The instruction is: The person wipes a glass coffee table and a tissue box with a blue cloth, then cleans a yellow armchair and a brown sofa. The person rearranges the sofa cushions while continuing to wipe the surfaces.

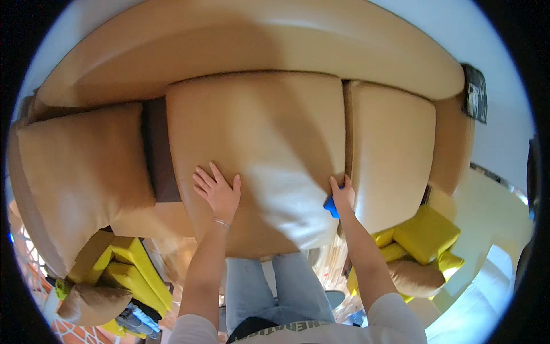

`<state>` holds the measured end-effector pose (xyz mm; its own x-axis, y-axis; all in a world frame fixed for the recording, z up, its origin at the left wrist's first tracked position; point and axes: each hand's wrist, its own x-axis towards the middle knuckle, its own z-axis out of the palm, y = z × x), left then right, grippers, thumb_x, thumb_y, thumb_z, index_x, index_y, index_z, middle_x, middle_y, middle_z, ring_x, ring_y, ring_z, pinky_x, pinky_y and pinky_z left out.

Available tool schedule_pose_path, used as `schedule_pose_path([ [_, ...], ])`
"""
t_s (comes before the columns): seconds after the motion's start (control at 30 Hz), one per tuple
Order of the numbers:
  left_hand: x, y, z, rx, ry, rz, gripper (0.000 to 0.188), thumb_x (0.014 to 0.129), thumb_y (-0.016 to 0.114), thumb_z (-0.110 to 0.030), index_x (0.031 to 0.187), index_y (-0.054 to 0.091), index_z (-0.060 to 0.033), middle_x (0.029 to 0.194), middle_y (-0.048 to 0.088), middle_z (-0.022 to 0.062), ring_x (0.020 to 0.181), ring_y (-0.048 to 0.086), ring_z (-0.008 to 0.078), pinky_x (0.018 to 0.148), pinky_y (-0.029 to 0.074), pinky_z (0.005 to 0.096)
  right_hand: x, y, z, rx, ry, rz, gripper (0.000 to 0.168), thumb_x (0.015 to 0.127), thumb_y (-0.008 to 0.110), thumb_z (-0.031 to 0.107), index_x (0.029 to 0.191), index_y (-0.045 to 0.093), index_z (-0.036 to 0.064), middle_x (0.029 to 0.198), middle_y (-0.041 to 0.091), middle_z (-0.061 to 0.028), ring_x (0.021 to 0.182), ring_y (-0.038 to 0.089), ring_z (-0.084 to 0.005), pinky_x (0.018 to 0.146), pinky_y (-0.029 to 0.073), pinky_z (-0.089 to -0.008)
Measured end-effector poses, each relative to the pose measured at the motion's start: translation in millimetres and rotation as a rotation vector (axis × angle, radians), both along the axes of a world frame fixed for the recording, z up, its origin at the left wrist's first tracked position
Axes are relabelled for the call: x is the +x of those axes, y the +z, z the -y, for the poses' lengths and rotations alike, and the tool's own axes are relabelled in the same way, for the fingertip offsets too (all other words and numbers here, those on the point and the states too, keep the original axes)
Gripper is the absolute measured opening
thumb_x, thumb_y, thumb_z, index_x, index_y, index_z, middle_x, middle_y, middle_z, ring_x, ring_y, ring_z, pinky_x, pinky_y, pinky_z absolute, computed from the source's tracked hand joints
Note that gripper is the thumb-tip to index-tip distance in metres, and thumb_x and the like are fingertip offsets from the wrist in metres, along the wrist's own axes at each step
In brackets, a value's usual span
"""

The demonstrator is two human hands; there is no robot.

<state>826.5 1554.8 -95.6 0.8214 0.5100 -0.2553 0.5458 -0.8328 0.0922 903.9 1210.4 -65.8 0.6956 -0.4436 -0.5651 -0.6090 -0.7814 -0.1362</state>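
Note:
A wide tan leather seat cushion (pixel 258 124) lies before me on the sofa. My left hand (pixel 220 193) presses flat on its left front part, fingers spread. In my right hand (pixel 343 193) is a blue cloth (pixel 331 208), partly hidden by the palm. That hand is at the cushion's right edge, beside the gap that parts it from a second tan seat cushion (pixel 393 150). Behind both runs the sofa's tan backrest (pixel 266 43).
Left of the seat cushion, a dark strip of sofa base (pixel 162 150) shows beside a tilted brown cushion (pixel 86 159). Yellow armchairs (pixel 142 275) (pixel 427 234) stand behind me on both sides, with brown pillows (pixel 94 304) (pixel 416 278). A dark package (pixel 475 92) rests at the right armrest.

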Motion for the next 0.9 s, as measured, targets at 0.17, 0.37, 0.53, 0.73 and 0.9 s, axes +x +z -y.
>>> schedule_pose_path([
  [0.17,-20,30,67,-0.183,-0.305,-0.145,0.094,0.085,0.057,-0.056,0.151,0.018,-0.0037,0.153,0.008,0.0356,0.141,0.008,0.0534,0.111,0.012,0.0646,-90,0,7,0.035,-0.051,0.063,0.087,0.082,0.064,0.053,0.148,0.029,0.009,0.143,0.044,-0.0212,0.126,0.049,-0.0374,0.103,0.043,-0.0439],
  [0.37,-67,50,133,-0.277,-0.499,-0.244,0.096,0.08,0.066,-0.05,0.152,0.019,-0.0086,0.154,0.01,0.0331,0.142,0.009,0.0507,0.112,0.015,0.0617,-175,5,50,0.039,-0.321,-0.044,0.077,0.083,0.066,0.047,0.143,0.037,0.008,0.129,0.057,-0.0216,0.116,0.057,-0.0368,0.097,0.046,-0.0446],
  [0.53,-130,43,109,-0.304,-0.209,-0.046,0.085,0.085,0.062,-0.047,0.153,0.02,-0.0165,0.154,0.012,0.0295,0.141,0.018,0.0452,0.113,0.019,0.0553,-154,8,82,0.183,-0.473,0.562,0.064,0.084,0.072,0.027,0.135,0.044,0.0,0.113,0.058,-0.0185,0.1,0.057,-0.032,0.089,0.046,-0.0422],
  [0.73,-229,35,12,-0.228,0.314,-0.146,0.081,0.091,0.058,-0.041,0.151,0.019,-0.0036,0.146,0.027,0.0331,0.135,0.03,0.0476,0.111,0.029,0.0476,-194,-39,56,-0.161,-0.028,0.155,0.078,0.08,0.069,0.043,0.138,0.04,-0.001,0.133,0.048,-0.0238,0.125,0.044,-0.0361,0.104,0.033,-0.054],
  [0.9,-292,-6,-57,-1.023,0.739,0.1,0.067,0.1,0.04,-0.046,0.15,0.023,-0.0058,0.148,0.034,0.02,0.136,0.035,0.0305,0.111,0.029,0.0348,-207,-22,-31,-0.101,0.141,0.331,0.029,0.088,0.063,0.028,0.104,0.055,0.006,0.088,0.065,-0.0214,0.081,0.062,-0.0417,0.071,0.048,-0.052],
])
